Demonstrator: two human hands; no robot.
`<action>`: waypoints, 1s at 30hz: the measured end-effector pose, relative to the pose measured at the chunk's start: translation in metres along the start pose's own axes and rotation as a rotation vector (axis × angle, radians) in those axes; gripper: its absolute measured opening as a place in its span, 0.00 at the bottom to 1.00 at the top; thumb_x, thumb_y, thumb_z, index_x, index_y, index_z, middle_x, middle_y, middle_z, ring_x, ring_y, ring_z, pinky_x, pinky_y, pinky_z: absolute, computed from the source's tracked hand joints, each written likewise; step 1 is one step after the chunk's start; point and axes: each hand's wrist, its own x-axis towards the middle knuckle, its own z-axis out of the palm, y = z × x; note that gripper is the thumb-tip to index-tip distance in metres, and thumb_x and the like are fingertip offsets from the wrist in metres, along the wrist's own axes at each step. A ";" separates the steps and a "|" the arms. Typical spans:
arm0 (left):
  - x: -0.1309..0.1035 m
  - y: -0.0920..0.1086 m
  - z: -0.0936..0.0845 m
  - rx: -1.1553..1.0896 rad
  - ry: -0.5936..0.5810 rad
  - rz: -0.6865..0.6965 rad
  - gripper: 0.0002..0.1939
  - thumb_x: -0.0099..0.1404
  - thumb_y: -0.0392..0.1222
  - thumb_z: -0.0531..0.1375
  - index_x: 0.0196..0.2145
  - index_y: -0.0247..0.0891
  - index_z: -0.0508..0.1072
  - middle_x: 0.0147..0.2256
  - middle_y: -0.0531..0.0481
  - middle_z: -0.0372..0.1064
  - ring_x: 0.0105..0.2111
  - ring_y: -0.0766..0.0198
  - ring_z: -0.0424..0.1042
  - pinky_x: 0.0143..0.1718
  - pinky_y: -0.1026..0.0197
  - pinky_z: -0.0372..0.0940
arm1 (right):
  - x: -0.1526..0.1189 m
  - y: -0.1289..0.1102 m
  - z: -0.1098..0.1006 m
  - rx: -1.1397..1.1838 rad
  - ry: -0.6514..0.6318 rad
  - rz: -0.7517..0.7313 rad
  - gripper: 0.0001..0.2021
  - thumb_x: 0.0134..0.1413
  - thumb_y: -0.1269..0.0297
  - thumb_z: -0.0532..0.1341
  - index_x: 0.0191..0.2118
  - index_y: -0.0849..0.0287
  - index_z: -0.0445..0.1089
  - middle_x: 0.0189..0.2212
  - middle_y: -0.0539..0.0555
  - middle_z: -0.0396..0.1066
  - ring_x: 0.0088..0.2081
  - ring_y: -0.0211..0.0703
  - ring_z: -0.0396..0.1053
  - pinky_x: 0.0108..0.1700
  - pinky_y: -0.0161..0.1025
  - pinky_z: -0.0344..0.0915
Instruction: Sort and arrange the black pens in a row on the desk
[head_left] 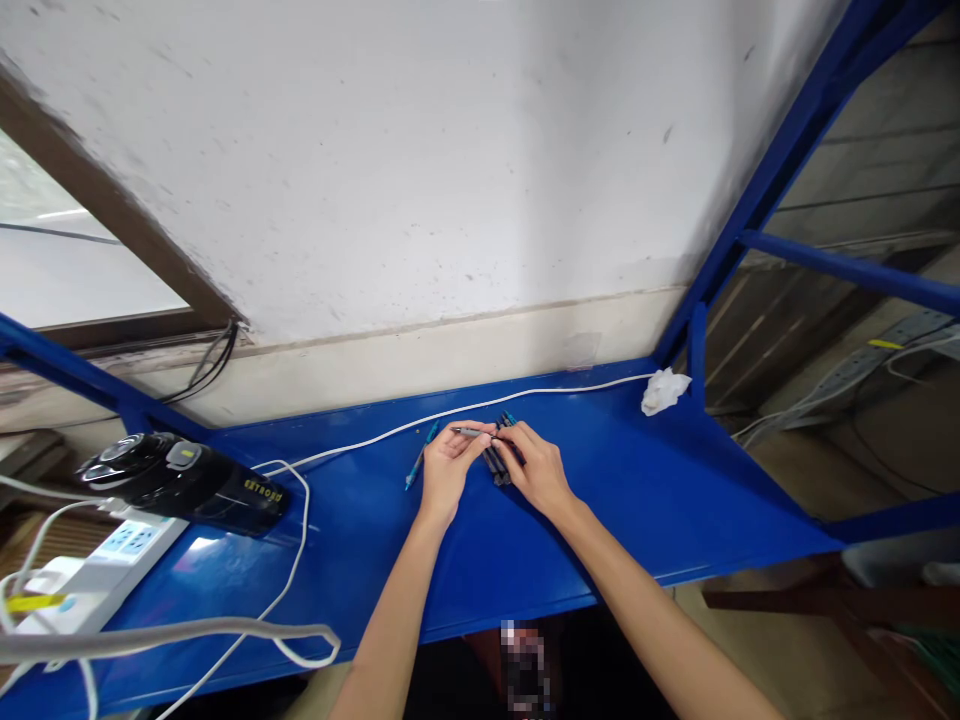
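Between the fingertips of my left hand (448,470) and my right hand (536,468) a slim grey pen (466,431) lies nearly level above the shelf. Both hands are closed on it, the left near its left part and the right at its other end. Beneath and between the hands rest several dark pens (498,470) in a bunch, partly covered by my right hand. Blue-tipped ends (507,418) show just beyond the fingers. A separate blue pen (421,456) lies slanted on the surface to the left of my left hand.
The blue metal shelf (637,480) carries a black bottle (187,485), a white power strip (105,570) with looping cables at left, and crumpled white tissue (664,391) at back right. A white cable (405,430) runs along the back, before the wall (420,200). Blue posts (750,190) flank the shelf.
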 end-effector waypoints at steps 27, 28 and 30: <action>-0.001 -0.008 0.001 0.196 -0.077 0.071 0.11 0.61 0.46 0.75 0.39 0.39 0.84 0.41 0.43 0.83 0.41 0.55 0.82 0.49 0.54 0.75 | -0.006 0.010 0.007 0.089 -0.035 0.088 0.07 0.74 0.56 0.57 0.45 0.52 0.65 0.35 0.51 0.75 0.32 0.44 0.73 0.36 0.39 0.67; -0.001 -0.008 0.001 0.213 -0.079 0.076 0.11 0.61 0.46 0.75 0.39 0.39 0.85 0.40 0.43 0.83 0.40 0.55 0.82 0.47 0.54 0.76 | -0.006 0.011 0.008 0.103 -0.036 0.082 0.07 0.74 0.56 0.57 0.45 0.52 0.65 0.35 0.51 0.74 0.33 0.44 0.73 0.37 0.39 0.67; -0.002 -0.007 0.001 0.238 -0.084 0.086 0.11 0.61 0.47 0.75 0.38 0.39 0.85 0.40 0.44 0.82 0.39 0.55 0.81 0.46 0.54 0.76 | -0.007 0.012 0.009 0.130 -0.039 0.070 0.06 0.74 0.57 0.57 0.44 0.52 0.65 0.37 0.52 0.74 0.34 0.44 0.73 0.38 0.39 0.68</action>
